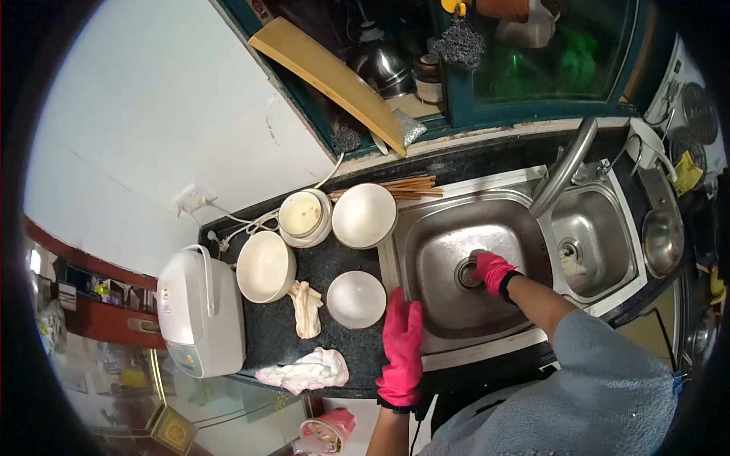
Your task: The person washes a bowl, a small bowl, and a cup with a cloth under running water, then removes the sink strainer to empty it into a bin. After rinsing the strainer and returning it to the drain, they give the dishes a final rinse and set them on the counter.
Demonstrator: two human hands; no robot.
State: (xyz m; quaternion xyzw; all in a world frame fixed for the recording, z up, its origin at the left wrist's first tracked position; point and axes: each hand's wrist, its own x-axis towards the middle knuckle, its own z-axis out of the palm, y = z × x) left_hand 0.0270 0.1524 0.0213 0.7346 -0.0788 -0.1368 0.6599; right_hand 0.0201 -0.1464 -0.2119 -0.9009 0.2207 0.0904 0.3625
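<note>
My right hand [494, 272], in a pink rubber glove, is down in the large steel sink basin [433, 235] beside the drain [467, 273]. Its fingers are closed around a small dark grey thing [477, 254] that I cannot make out. My left hand [402, 346], gloved in pink too, rests over the front left rim of the sink with its fingers stretched out, holding nothing. Close to it on the black counter stands a white bowl [357, 299]. The curved faucet [566, 167] reaches over the divider between the two basins.
Two more white bowls [364, 216] [266, 267], a lidded pot [303, 215] and chopsticks [407, 187] line the back counter. Cloths [306, 308] [310, 370] lie in front. A rice cooker [199, 311] stands left. The small basin [593, 235] holds a pale rag [572, 266]; a metal bowl [663, 242] sits right.
</note>
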